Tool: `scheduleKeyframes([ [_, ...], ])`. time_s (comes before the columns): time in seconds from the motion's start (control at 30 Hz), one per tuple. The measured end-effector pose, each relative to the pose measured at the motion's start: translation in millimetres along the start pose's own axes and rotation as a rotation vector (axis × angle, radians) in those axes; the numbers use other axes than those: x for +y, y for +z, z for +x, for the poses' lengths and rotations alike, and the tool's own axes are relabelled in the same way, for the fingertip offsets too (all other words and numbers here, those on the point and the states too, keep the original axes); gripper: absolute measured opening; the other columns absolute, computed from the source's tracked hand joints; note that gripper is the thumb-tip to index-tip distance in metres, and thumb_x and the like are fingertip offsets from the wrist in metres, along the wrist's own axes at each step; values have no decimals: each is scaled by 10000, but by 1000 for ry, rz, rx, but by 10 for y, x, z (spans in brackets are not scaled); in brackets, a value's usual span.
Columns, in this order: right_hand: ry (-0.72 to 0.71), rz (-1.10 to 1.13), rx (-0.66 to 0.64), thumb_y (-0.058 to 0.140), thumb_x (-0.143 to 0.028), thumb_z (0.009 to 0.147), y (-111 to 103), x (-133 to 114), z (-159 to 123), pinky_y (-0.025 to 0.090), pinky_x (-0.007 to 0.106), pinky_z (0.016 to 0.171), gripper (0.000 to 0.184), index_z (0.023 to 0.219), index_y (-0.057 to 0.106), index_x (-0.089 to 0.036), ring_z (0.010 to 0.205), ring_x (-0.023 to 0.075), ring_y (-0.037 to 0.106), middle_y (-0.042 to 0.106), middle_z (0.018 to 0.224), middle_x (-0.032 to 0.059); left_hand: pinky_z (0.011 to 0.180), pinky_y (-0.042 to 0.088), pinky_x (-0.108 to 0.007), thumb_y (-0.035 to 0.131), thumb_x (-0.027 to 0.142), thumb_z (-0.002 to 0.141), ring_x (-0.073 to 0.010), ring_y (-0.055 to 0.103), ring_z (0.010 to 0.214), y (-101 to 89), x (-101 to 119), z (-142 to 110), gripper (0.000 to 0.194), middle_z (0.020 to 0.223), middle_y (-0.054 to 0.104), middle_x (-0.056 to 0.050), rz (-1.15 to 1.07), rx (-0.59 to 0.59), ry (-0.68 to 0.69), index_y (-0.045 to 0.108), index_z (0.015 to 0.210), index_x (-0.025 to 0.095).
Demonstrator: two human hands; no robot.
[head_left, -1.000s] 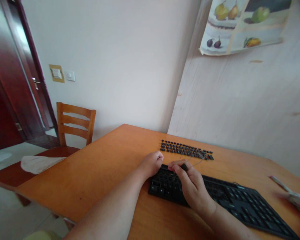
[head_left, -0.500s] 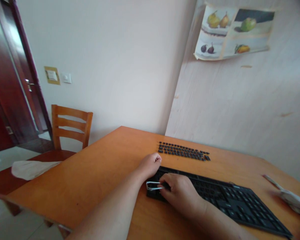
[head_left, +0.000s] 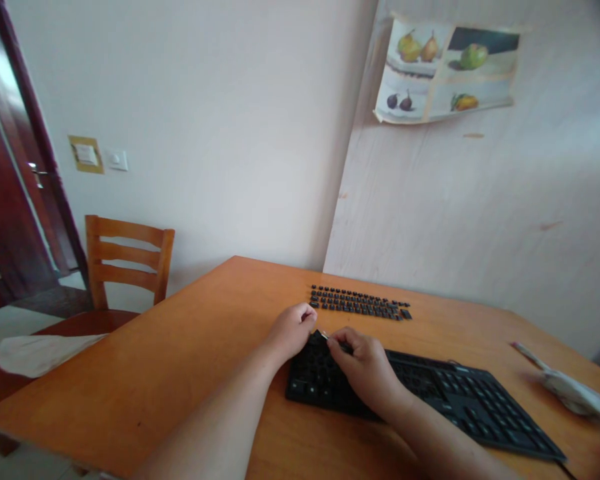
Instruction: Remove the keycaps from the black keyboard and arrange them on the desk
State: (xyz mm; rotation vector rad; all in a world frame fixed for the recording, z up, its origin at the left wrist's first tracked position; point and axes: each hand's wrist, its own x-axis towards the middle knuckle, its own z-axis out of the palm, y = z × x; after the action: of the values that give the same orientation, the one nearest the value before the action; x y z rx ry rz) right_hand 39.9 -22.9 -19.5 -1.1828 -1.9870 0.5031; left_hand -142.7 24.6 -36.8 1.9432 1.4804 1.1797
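Observation:
My right hand (head_left: 365, 363) is closed around a wire keycap puller (head_left: 325, 335), over the left part of a black keyboard (head_left: 480, 420). At the puller's tip is a small dark piece, seemingly a keycap (head_left: 317, 336); I cannot tell whether it is clear of the keyboard. My left hand (head_left: 295, 328) is curled closed beside the keyboard's far left corner, and what its fingers hold, if anything, is hidden. Much of the keyboard's left section shows bare key seats, while keys remain at its near left corner and right side. Loose black keycaps (head_left: 360, 303) lie in rows behind it.
The wooden table (head_left: 205, 320) meets the wall at the back. To the right lies a blurred pale object with a thin handle (head_left: 570, 393). A wooden chair (head_left: 127, 260) stands at the left with a white cloth (head_left: 45, 353) on its seat. A cable leaves the keyboard's near right corner.
My right hand has moved the puller from the keyboard's near left corner to its far left edge, where a dark piece shows at the tip. My left hand stays closed at the corner. The view has shifted slightly.

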Motion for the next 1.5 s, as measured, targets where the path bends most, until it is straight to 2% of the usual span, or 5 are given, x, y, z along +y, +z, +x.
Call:
scheduleKeyframes([
  [0.17,114,64,39,519,-367,881,-54,16,62,373,236,557,262,713,609,-186,552,141,546,596,563,-16,628,406,-241,485,469,873,-146,543,668,-99,203,-26,335,670,594,1,-227,22,-42,627,804,173],
  [0.33,86,55,85,519,-362,878,-69,51,82,377,242,584,255,723,615,-184,590,147,560,635,615,0,529,353,-218,509,574,851,-110,471,546,-148,363,-110,434,595,555,20,-462,-173,-108,643,870,162],
  [0.77,262,289,36,534,-468,858,-78,70,116,370,225,460,324,836,642,-163,466,105,494,670,693,19,582,395,-230,637,446,805,-103,556,606,-141,327,-109,287,752,697,-40,-660,-241,-213,645,851,163],
  [1.17,160,266,79,611,-400,820,-74,157,133,384,235,535,288,954,685,-156,573,120,507,626,697,3,716,458,-249,685,160,735,-101,590,719,-162,357,-108,193,835,662,-30,-845,-282,-267,647,924,146],
  [1.5,96,235,121,608,-367,817,-45,205,126,399,241,574,266,967,689,-162,610,135,519,603,674,-8,744,477,-263,677,160,750,-109,605,747,-175,366,-107,175,871,659,-44,-884,-274,-282,620,914,138],
])
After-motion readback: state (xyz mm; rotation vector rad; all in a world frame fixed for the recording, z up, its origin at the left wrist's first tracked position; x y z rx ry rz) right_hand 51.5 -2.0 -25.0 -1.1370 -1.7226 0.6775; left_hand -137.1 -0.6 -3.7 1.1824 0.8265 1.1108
